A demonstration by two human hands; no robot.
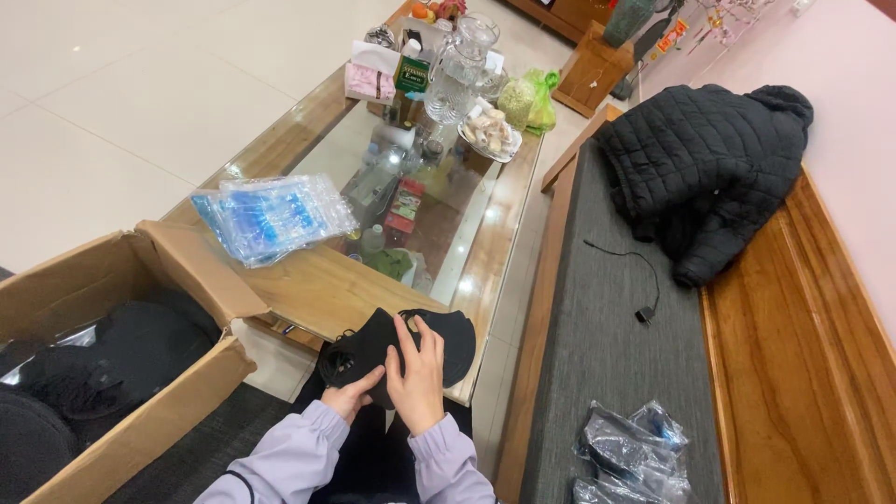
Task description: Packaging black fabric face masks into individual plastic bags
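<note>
Both hands low centre, over near edge of counter (317,289). Left hand (353,392) curled under black fabric mask (369,341), fingers pinching lower edge. Right hand (418,373) flat on top, fingers spread, pressing mask down. Stack of clear blue-printed bags (271,217) on counter, left of mask. Open cardboard box (177,280) far left, dark items inside. Black quilted jacket (705,168) on bench to right.

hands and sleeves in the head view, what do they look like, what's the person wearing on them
Both hands are bare: no gloves, and no rings or watch that can be made out. The left hand and right hand come out of loose, pale lilac long sleeves with gathered cuffs at the wrists. The left sleeve shows a thin dark curved line near the bottom edge; the right sleeve looks plain.
</note>
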